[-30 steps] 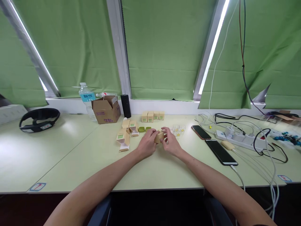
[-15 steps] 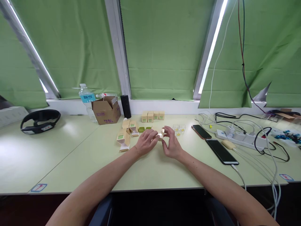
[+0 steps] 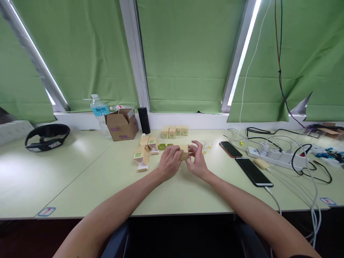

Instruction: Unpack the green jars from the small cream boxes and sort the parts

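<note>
A small tan cardboard box [image 3: 184,153] is held just above the table between my hands. My left hand [image 3: 170,162] is closed around its left side. The fingers of my right hand [image 3: 197,160] pinch at its right end, where an edge or flap stands up. Left of my left hand lie opened tan boxes [image 3: 141,156] with white inner flaps and green labels. Small green pieces [image 3: 162,146] sit just behind my left hand, partly hidden by it. Clear little cups [image 3: 207,145] with yellow spots stand behind my right hand.
Several closed small boxes [image 3: 172,132] line the back. Behind on the left stand a brown carton [image 3: 122,126], a water bottle [image 3: 100,114] and a black cylinder [image 3: 144,120]. Phones [image 3: 254,172], a power strip [image 3: 276,157] and loose cables occupy the right. A black headband device [image 3: 47,138] lies far left.
The box has turned in my hands: its bright inner side showed before, and a plain tan side faces me now. Both hands have shifted slightly, and the right fingers are raised higher.
</note>
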The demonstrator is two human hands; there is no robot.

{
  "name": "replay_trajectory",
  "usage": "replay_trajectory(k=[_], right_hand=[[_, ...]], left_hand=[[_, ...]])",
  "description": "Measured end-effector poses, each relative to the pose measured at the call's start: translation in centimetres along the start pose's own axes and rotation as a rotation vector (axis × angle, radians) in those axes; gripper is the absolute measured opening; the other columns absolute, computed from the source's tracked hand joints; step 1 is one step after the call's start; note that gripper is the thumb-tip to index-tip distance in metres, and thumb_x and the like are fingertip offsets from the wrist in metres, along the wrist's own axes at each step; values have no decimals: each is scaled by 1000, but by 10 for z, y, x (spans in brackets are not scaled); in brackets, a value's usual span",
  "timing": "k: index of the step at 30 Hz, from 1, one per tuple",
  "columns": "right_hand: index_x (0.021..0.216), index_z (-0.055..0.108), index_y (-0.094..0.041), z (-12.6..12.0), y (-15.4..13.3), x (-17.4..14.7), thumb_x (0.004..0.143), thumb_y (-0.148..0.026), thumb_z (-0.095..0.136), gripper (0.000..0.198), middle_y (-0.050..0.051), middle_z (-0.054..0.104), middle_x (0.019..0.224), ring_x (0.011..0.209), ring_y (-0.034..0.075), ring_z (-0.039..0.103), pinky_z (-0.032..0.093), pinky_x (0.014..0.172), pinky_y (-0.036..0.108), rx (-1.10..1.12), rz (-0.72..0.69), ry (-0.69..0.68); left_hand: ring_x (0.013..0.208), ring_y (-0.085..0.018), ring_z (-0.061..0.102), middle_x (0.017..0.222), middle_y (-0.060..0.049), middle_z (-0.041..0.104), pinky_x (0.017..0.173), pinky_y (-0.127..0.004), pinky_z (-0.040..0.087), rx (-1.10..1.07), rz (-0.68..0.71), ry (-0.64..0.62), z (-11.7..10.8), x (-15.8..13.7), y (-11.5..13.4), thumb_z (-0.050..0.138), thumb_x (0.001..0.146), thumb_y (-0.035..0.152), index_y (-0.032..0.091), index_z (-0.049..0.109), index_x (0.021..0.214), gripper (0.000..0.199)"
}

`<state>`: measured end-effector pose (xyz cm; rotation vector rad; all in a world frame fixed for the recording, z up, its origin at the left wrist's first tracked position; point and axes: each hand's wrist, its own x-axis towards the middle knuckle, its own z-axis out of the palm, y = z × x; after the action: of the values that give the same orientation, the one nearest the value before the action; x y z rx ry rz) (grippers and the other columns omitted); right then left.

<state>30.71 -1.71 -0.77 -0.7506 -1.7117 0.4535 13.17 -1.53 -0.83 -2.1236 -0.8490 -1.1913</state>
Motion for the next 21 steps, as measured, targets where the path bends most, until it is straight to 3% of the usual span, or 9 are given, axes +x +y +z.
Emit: replay_trajectory(k=[4, 9, 15, 21], right_hand=[[131, 29, -29, -8, 1, 7, 94, -24, 49, 42, 5, 66, 106, 77, 18, 68, 61, 76, 40, 131, 165, 72], [129, 38, -26, -11, -2, 8, 90, -36, 62, 46, 8, 62, 116, 83, 19, 66, 61, 76, 40, 21, 130, -6], [135, 39, -25, -6, 0, 3, 93, -29, 57, 46, 13, 56, 125, 90, 21, 64, 61, 80, 42, -122, 78, -79], [132, 37, -25, -12, 6, 10, 97, -18, 36, 36, 13, 53, 130, 98, 21, 62, 59, 73, 38, -73, 129, 63]], left_hand=[[104, -30, 58, 115, -14, 60, 85, -45, 52, -165, -188, -64, -2, 0, 0, 69, 83, 21, 20, 47, 119, 43], [102, -28, 60, 110, -12, 60, 81, -41, 52, -245, -297, -131, 1, -2, -3, 72, 87, 32, 21, 47, 116, 39], [106, -29, 58, 111, -12, 60, 86, -44, 52, -270, -254, -165, 0, 0, -2, 69, 90, 29, 20, 48, 114, 33], [98, -26, 59, 110, -9, 59, 83, -42, 53, -380, -458, -246, 2, -2, -6, 78, 80, 26, 21, 47, 110, 44]])
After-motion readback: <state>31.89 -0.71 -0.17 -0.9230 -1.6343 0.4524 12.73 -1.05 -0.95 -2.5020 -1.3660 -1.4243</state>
